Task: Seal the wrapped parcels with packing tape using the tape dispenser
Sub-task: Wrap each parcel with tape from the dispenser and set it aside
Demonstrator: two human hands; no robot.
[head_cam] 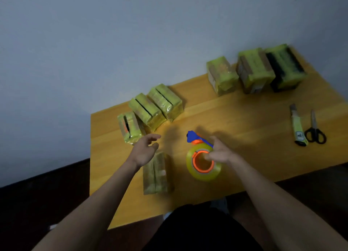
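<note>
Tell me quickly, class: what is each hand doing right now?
Left hand: open, fingers relaxed, holding nothing, above the nearest parcel.
Right hand: at the tape dispenser; whether it grips cannot be told.

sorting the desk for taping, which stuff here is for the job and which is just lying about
For the job: tape dispenser by the right hand; near parcel under the left hand; left parcels; far parcels.

Lying about: knife; scissors.
</note>
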